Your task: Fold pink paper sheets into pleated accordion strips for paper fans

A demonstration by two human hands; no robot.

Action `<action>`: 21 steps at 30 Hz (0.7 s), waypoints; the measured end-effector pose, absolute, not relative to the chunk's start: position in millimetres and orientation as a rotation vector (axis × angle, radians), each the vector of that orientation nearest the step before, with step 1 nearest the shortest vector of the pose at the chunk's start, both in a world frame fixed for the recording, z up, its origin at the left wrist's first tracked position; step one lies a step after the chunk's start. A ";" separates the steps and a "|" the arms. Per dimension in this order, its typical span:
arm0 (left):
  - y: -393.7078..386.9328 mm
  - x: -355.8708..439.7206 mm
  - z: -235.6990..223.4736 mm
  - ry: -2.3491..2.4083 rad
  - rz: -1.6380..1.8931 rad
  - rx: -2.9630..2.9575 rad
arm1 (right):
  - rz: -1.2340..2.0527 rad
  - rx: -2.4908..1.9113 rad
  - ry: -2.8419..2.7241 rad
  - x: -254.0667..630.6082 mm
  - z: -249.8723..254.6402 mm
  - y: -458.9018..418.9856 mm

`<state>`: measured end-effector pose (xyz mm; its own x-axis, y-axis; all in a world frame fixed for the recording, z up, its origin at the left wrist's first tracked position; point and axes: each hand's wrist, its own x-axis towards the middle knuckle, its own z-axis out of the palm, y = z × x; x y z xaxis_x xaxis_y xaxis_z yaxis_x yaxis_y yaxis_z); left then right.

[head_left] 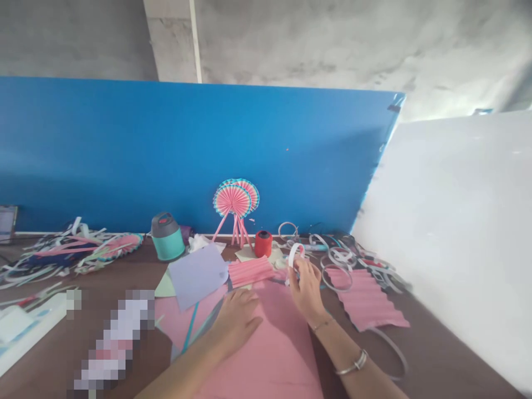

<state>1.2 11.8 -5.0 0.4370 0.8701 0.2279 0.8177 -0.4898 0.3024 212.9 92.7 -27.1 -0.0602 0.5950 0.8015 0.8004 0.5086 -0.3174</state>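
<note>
My left hand lies flat with its fingers stretched out on a large sheet of pink paper. Above that sheet's right edge, the fingers of my right hand are closed on a curled white strip that arches up from them. Just beyond my hands lies a pleated piece of pink paper. A lilac card overlaps the papers on the left. Another pleated pink sheet rests to the right of my right hand.
Folded pink paper fans stand against the blue partition. Near them are a red spool and a teal container with a grey lid. Tangled white strips lie at the left; more loops lie at the right.
</note>
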 end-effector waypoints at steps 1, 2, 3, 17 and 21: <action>14.8 -1.2 -10.6 1.483 0.605 2.529 | -0.231 -1.147 -1.770 212.5 -25.9 92.0; 17.6 -3.1 -15.9 1.468 0.695 2.516 | -0.192 -1.110 -1.789 211.7 -24.0 90.4; 20.0 -4.4 -20.4 1.456 0.802 2.490 | -0.132 -1.072 -1.811 210.5 -21.6 88.2; 25.1 0.3 -26.6 1.337 1.244 2.083 | 1.392 -0.723 -1.336 180.5 -12.2 62.4; 27.6 4.1 -33.1 1.336 1.275 1.768 | 1.562 -0.620 -1.234 183.5 -14.5 63.3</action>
